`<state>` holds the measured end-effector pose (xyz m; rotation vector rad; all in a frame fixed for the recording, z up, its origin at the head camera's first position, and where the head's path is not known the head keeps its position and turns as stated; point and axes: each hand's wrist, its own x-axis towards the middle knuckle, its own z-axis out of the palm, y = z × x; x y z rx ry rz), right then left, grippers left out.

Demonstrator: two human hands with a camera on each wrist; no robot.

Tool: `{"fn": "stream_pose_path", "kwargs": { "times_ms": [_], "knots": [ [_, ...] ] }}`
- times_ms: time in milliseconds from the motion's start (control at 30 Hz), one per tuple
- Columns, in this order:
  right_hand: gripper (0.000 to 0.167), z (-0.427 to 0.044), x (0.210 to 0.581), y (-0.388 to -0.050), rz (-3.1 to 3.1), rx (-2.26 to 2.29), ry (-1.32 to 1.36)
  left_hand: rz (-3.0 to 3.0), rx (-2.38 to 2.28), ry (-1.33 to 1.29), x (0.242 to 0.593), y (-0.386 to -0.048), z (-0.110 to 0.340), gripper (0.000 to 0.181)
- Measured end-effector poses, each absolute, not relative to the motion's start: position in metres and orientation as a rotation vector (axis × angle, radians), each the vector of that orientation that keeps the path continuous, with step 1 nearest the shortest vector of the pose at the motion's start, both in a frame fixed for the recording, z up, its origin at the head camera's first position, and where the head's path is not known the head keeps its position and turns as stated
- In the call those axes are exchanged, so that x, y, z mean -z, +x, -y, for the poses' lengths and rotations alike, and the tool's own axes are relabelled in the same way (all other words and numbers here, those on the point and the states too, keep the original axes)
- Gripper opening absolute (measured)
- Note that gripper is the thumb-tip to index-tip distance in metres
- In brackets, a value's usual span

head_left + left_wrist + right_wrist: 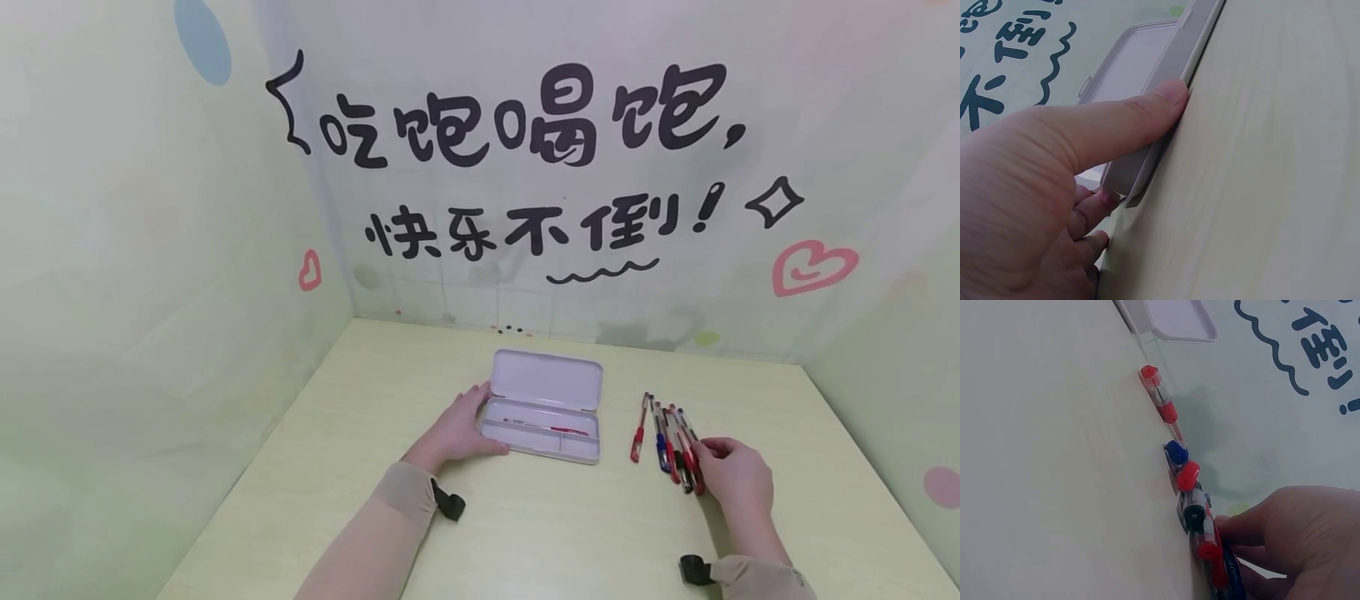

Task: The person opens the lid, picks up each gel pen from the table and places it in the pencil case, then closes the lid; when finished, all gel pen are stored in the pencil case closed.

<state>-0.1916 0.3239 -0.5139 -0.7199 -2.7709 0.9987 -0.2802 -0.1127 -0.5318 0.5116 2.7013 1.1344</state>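
An open pale lilac pencil case (547, 377) lies with its lid back; one red pen (570, 431) rests in its long compartment. My left hand (459, 429) grips the case's left end. The left wrist view shows the thumb of my left hand (1054, 162) along the front wall of the case (1175, 56), other fingers around the end. Right of the case, several red, blue and black pens (663, 442) lie bunched. My right hand (738, 479) pinches a pen at their right side; in the right wrist view, its fingertips touch a dark blue pen (1232, 572).
One red pen (637, 437) lies slightly apart, between the case and the bunch. The pale wooden table (547, 533) meets a back wall (465, 292) with black lettering, and side walls stand left and right. Black bands with small devices are on both wrists.
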Motion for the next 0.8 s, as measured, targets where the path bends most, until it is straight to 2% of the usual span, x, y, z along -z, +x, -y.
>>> {"fn": "stream_pose_path", "kwargs": {
  "times_ms": [433,800],
  "knots": [
    [0.046,-0.321,0.512,-0.193,2.713,-1.033,-0.755,-2.694,-1.142,0.510,0.533,-0.279,0.112,0.130],
    [0.036,-0.291,0.502,-0.202,2.649,-1.012,-0.477,-2.702,-1.125,0.515,0.529,-0.278,0.113,0.129]
  ]
}}
